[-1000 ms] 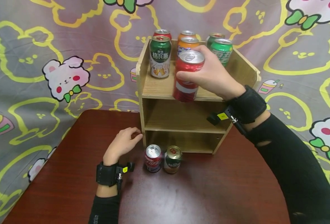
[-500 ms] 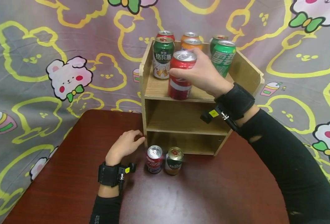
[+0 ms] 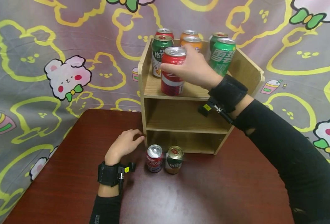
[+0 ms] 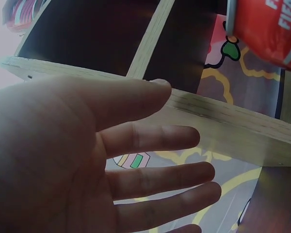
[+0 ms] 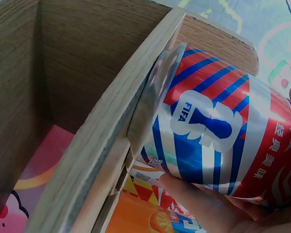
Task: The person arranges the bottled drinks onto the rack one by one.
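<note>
My right hand (image 3: 194, 67) grips a red cola can (image 3: 172, 82) upright at the front left of the top shelf. In the right wrist view the can (image 5: 208, 121) shows blue and red stripes, its base by the shelf's front edge; whether it rests there I cannot tell. Behind it stands a green-and-white can (image 3: 155, 56), partly covered. My left hand (image 3: 124, 143) is beside the wooden shelf unit's (image 3: 143, 109) lower left side. Its fingers (image 4: 155, 138) are loosely extended in the left wrist view and hold nothing.
Two cans stand on the table (image 3: 153, 199) before the unit: a red one (image 3: 154, 160) and a green-and-gold one (image 3: 174, 161). Farther back on the top shelf are a red can (image 3: 165, 32), orange cans (image 3: 192, 42) and green cans (image 3: 223, 57). A patterned cloth (image 3: 106, 74) hangs behind.
My right hand has carried the cola can leftward along the front of the top shelf, so it now covers part of the green-and-white can. My left hand stays about where it was.
</note>
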The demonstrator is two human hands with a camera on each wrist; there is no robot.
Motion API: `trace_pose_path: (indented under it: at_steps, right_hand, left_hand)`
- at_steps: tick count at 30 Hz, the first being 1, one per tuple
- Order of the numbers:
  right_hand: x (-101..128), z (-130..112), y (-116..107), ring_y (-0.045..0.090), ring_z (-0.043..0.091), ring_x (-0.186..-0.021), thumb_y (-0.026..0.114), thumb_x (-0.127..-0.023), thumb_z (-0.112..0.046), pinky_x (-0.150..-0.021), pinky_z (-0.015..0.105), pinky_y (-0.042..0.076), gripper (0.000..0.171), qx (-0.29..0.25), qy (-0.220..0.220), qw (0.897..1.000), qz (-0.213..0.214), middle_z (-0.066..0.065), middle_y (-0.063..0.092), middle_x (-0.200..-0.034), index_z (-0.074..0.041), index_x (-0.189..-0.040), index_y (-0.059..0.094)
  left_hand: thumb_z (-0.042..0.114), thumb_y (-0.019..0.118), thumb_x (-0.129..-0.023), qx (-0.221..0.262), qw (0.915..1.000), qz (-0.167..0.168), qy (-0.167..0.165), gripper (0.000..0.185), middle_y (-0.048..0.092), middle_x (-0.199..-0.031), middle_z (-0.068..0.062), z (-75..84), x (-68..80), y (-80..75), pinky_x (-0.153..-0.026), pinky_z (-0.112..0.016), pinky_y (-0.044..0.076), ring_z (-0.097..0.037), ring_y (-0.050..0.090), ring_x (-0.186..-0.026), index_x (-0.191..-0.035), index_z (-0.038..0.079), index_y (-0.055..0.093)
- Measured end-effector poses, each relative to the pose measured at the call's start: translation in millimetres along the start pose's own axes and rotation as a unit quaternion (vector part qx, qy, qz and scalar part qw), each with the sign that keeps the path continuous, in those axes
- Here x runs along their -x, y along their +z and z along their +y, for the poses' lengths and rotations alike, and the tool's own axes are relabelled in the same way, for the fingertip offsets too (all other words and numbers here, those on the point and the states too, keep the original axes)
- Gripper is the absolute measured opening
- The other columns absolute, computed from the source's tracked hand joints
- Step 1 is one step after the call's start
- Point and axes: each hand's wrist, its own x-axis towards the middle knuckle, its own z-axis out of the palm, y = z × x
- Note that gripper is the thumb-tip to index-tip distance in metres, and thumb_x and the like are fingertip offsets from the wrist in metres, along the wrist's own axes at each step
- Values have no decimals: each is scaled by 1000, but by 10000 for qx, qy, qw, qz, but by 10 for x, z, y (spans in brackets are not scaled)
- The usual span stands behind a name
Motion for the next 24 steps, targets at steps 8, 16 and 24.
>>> trace_pose_path:
  at_steps: [8, 16, 24]
  right_hand:
    - [-63, -53, 63, 55, 15, -103, 69, -80, -52, -84, 30, 47, 74, 111, -101, 9999, 41, 4, 54, -119, -10, -131, 37]
    - [-82, -160, 110, 54, 16, -104, 67, -77, -60, -73, 31, 52, 84, 184, 384, 9990, -155, 4, 50, -122, -13, -136, 30]
    - [-142, -207, 187, 54, 15, -105, 66, -77, -61, -77, 30, 50, 84, 220, 249, 9994, -50, 2, 51, -122, -15, -137, 31]
  left_hand:
    - [28, 55, -95, 51, 10000, -11, 28, 36, 61, -114, -20, 15, -14, -6, -87, -49, 45, -36, 56, -108, -116, 0, 61]
    - [29, 54, -95, 118, 9999, -46, -52, 36, 61, -115, -18, 27, -14, -23, -88, -49, 45, -35, 55, -109, -117, 0, 61]
    - [28, 55, -95, 118, 9999, 20, 14, 36, 62, -113, -15, -13, -12, -21, -86, -48, 46, -32, 57, -106, -116, 0, 62]
